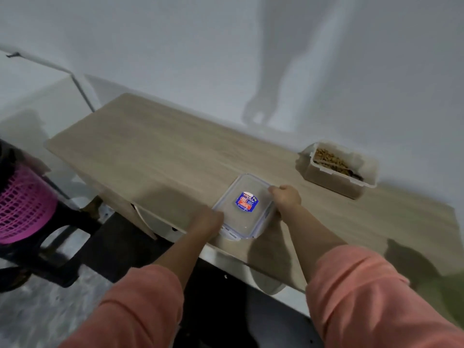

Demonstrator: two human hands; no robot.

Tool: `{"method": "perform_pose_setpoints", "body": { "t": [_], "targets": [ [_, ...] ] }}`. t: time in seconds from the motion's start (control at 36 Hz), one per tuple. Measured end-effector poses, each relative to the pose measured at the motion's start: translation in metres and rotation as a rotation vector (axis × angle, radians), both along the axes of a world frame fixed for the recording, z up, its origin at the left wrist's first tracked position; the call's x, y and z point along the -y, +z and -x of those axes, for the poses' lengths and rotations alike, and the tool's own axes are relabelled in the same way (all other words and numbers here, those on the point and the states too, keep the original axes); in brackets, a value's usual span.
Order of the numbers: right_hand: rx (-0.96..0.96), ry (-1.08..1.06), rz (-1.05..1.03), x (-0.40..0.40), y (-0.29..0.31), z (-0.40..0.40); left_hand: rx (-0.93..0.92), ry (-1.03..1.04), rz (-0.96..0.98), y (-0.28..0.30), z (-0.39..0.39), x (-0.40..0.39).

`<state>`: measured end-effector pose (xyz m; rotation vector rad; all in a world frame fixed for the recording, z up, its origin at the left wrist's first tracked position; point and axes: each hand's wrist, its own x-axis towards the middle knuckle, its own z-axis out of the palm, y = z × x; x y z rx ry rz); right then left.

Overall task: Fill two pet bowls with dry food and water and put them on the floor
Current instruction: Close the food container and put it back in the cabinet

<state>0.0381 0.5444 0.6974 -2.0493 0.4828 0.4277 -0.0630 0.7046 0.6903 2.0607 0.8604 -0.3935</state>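
A clear plastic container lid (244, 209) with a blue and red label lies flat near the front edge of the wooden table (160, 156). My left hand (207, 221) grips its near left corner. My right hand (285, 198) grips its right edge, fingers curled over the rim. An open clear container (339, 168) with brown dry pet food stands at the back right of the table, against the wall. Two white rounded objects, possibly bowls (267, 282), show partly under the table's front edge.
A pink mesh basket (22, 204) rests on a dark stool (50, 247) at the left. A white wall (226, 59) runs behind the table. The floor below is grey and dark. Pink sleeves cover both forearms.
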Motion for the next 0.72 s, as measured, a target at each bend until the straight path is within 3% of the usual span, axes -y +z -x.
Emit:
{"method": "perform_pose_setpoints", "body": {
  "t": [0.17, 0.28, 0.39, 0.53, 0.72],
  "targets": [
    [0.005, -0.105, -0.001, 0.015, 0.000, 0.004, 0.172, -0.045, 0.024, 0.002, -0.026, -0.016],
    [-0.005, -0.233, -0.040, 0.035, 0.006, 0.014, 0.162, -0.078, 0.350, 0.017, -0.050, -0.014],
    [0.056, -0.404, -0.115, 0.057, 0.017, 0.020, 0.162, -0.211, 0.502, 0.031, -0.074, -0.002],
    [0.154, -0.568, -0.220, 0.084, 0.030, 0.029, 0.230, -0.334, 0.451, 0.047, -0.093, 0.025],
    [0.255, -0.699, -0.179, 0.125, 0.038, 0.024, 0.349, -0.285, 0.371, 0.055, -0.127, 0.072]
  ]
}}
